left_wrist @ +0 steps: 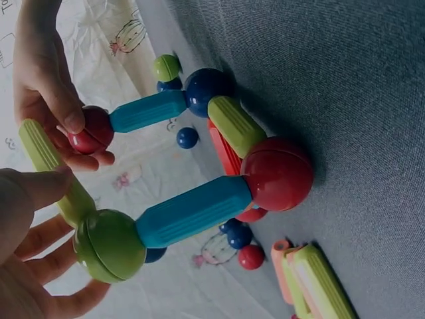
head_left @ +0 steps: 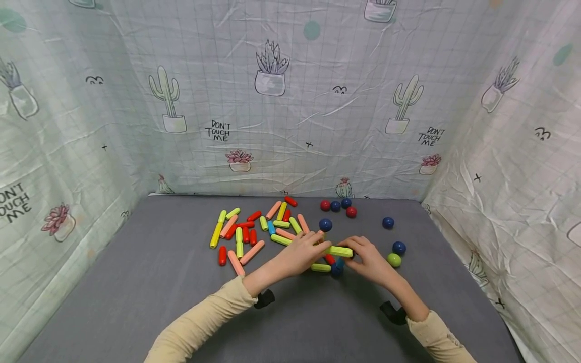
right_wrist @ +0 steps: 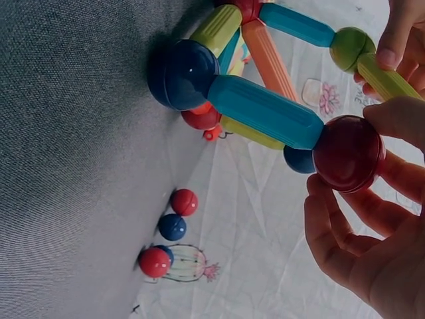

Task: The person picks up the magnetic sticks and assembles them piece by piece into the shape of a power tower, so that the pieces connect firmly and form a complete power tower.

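On the grey fabric-covered bench (head_left: 172, 312) stands an angular ball-and-rod plastic frame (left_wrist: 196, 211), apparently held at its top from both sides to keep it steady: the left hand (head_left: 300, 255) pinches a ribbed yellow-green plastic rod (head_left: 339, 251), the right hand (head_left: 369, 259) grips a glossy dark-red plastic ball (right_wrist: 348, 154).

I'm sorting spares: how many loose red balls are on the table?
2: one red ball at the back, left of two blue balls; another in front and right of them. More may be hidden.
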`<state>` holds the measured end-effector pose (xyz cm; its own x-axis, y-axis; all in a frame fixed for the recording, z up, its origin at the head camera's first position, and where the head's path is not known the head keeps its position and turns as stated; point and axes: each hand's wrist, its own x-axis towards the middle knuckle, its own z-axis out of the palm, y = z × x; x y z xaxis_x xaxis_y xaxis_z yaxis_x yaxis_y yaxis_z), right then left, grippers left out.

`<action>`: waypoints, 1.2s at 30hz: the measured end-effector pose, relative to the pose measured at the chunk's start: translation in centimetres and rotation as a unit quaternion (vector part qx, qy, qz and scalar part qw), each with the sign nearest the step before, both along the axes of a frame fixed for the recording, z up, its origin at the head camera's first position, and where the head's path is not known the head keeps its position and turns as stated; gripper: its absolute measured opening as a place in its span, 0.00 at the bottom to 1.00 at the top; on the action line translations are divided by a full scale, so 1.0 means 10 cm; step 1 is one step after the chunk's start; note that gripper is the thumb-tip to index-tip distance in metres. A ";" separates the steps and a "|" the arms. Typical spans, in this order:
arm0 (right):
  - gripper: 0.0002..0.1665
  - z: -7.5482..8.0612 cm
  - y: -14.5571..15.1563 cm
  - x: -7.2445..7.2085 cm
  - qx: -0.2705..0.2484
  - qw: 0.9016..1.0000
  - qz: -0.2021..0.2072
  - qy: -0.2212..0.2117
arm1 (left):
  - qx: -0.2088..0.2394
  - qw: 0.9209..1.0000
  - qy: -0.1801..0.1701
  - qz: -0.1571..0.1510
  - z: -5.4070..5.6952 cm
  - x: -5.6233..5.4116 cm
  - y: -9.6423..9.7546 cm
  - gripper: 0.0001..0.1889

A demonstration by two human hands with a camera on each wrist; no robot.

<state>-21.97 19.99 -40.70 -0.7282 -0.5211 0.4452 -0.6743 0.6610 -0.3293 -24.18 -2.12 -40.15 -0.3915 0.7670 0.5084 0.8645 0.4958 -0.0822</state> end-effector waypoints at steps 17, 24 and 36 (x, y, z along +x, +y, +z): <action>0.27 0.07 0.14 0.00 -0.001 0.998 0.052 -0.037 | -0.177 0.977 0.073 0.097 0.05 0.06 0.03 0.08; 0.25 0.07 0.13 -0.01 0.009 0.998 0.046 -0.031 | -0.227 0.962 0.084 0.125 0.02 0.06 0.12 0.10; 0.25 0.08 0.09 -0.01 0.012 0.998 0.046 -0.041 | -0.237 0.958 0.098 0.126 -0.02 0.05 0.16 0.11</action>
